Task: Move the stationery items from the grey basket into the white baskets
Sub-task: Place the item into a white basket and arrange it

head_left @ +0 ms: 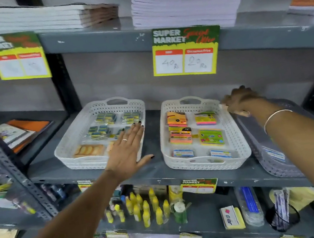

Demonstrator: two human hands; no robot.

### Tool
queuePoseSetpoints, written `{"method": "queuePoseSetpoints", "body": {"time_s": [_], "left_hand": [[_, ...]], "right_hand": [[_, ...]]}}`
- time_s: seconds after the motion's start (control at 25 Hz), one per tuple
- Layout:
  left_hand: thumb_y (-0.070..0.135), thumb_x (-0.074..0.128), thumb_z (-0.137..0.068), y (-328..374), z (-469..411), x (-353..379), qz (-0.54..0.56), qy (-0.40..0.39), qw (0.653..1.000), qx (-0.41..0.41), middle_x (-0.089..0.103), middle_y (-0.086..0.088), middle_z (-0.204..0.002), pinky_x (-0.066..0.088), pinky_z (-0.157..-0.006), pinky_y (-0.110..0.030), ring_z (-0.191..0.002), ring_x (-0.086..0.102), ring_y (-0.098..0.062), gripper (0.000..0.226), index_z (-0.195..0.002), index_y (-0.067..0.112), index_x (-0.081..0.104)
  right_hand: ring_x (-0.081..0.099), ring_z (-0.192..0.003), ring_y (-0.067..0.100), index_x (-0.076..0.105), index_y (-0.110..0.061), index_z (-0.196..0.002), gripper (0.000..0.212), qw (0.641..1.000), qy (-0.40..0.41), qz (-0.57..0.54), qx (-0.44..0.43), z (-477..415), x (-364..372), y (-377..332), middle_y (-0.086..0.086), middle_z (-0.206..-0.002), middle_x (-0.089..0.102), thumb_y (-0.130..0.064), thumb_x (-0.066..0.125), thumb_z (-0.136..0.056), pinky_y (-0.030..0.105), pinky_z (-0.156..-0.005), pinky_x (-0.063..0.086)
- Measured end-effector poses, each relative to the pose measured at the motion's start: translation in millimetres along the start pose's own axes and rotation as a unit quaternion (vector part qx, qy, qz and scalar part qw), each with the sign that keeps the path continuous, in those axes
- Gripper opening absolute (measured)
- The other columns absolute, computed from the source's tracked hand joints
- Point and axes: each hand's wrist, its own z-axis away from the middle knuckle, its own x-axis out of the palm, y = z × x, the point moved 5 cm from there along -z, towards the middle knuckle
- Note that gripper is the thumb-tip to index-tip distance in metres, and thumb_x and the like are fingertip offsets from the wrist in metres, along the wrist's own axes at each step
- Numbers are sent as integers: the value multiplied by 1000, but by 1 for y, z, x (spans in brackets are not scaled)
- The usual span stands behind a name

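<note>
Sorting stationery on a grey shop shelf, with both white baskets already stocked.

The grey basket sits tilted at the shelf's right edge, a labelled pack showing inside. Beside it, the right white basket holds sticky-note pads in rows; the left white basket holds small boxes, probably grouped by kind. The left hand lies spread flat, empty, seemingly steadying that basket. The right hand, fingers curled at the far rims, may pinch something pale; I cannot tell.
</note>
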Motion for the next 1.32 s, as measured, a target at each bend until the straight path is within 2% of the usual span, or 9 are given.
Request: {"method": "queuePoseSetpoints", "body": {"time_s": [0.08, 0.24, 0.4, 0.6, 0.76, 0.92, 1.04, 1.2, 1.32], "left_hand": [[71, -5, -80, -51, 17, -7, -14, -7, 999, -42, 23, -13, -151, 17, -114, -42, -139, 22, -25, 96, -142, 2, 21], [81, -15, -66, -138, 63, 6, -22, -49, 994, -100, 3, -11, -153, 5, -115, -37, -140, 0, -20, 111, -144, 4, 6], [81, -21, -60, -176, 89, 20, -29, -78, 987, -137, 6, -12, -154, 6, -115, -37, -142, 5, -22, 117, -144, 4, 6], [79, -15, -66, -180, 90, 28, -13, -64, 988, -142, 14, -14, -153, 10, -115, -39, -141, 13, -23, 112, -144, 2, 10], [75, 1, -76, -181, 91, 32, -17, -48, 988, -146, 19, -15, -152, 6, -113, -38, -140, 16, -24, 101, -143, 1, 15], [75, -1, -76, -181, 92, 33, -16, -45, 987, -152, 15, -14, -153, 2, -112, -37, -141, 11, -23, 99, -143, 2, 10], [75, -4, -75, -179, 93, 34, -29, -48, 987, -150, 12, -12, -154, 1, -113, -36, -142, 8, -23, 100, -144, 3, 7], [76, -3, -75, -177, 92, 34, -28, -48, 987, -150, 14, -14, -153, 4, -114, -36, -141, 11, -23, 102, -143, 2, 8], [75, -4, -77, -176, 94, 29, -32, -38, 986, -160, 19, -15, -152, -2, -116, -36, -140, 15, -23, 101, -142, 0, 13]], "right_hand": [[48, -122, 36, 48, -10, -132, 59, 998, 31, -41, -46, -7, -13, -56, 20, -129, 50, -50, 44, -90, 38, -99, 44], [56, -114, 35, 56, -22, -122, 41, 973, 44, -69, -215, 3, -15, -207, 14, -123, 58, -43, 47, -88, 34, -92, 46], [61, -112, 32, 64, -14, -109, 40, 943, 27, -184, -276, 36, 7, -329, 13, -119, 66, -42, 60, -82, 36, -90, 51], [57, -116, 34, 64, -10, -111, 55, 928, -18, -171, -330, 60, 45, -419, 13, -122, 64, -54, 64, -78, 39, -92, 49], [58, -113, 34, 64, -9, -110, 47, 927, -40, -145, -345, 62, 67, -440, 14, -120, 65, -45, 66, -80, 40, -89, 51], [57, -114, 33, 61, -7, -113, 39, 929, -48, -133, -342, 61, 69, -441, 15, -122, 61, -28, 67, -81, 40, -90, 50], [53, -118, 33, 58, -7, -119, 46, 925, -65, -129, -351, 60, 64, -435, 15, -125, 58, -26, 69, -79, 41, -93, 50], [41, -132, 33, 45, -7, -137, 63, 925, -50, -163, -339, 51, 42, -395, 17, -140, 46, -30, 66, -82, 43, -104, 44], [44, -130, 31, 46, -9, -136, 59, 934, -23, -192, -301, 38, 26, -341, 15, -141, 47, -31, 65, -85, 41, -103, 45]]}}
